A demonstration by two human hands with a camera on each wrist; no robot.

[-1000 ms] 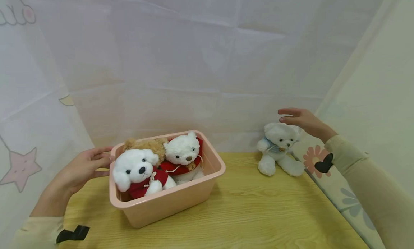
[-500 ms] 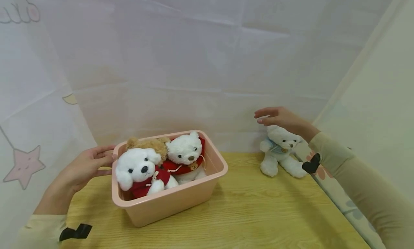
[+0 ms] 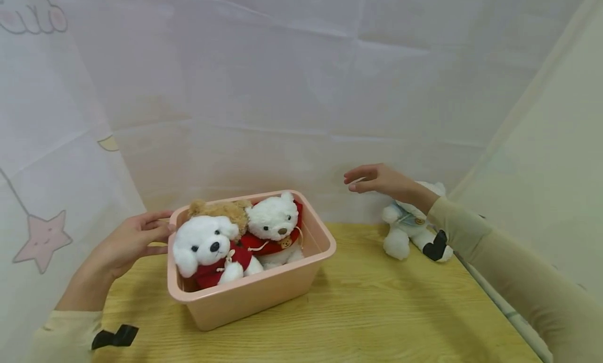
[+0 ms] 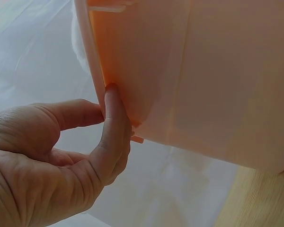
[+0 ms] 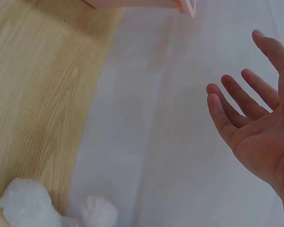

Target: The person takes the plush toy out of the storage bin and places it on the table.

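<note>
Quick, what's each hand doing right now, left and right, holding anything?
Left hand: open, fingers touching the end rim of the pink bin, thumb against its wall.
Right hand: open, holding nothing, in the air above the table.

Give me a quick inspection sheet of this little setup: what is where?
Surface: wooden table, light grain.
Job's things: pink plastic bin holding two white plush toys in red and a brown one behind; white teddy bear in blue sits outside, at the right.
Clutter: nothing seen.
Hands: left hand touches the bin's left rim; right hand open, in the air, holding nothing.
Cables: nothing seen.
Surroundings: white cloth backdrop with a star print.
</note>
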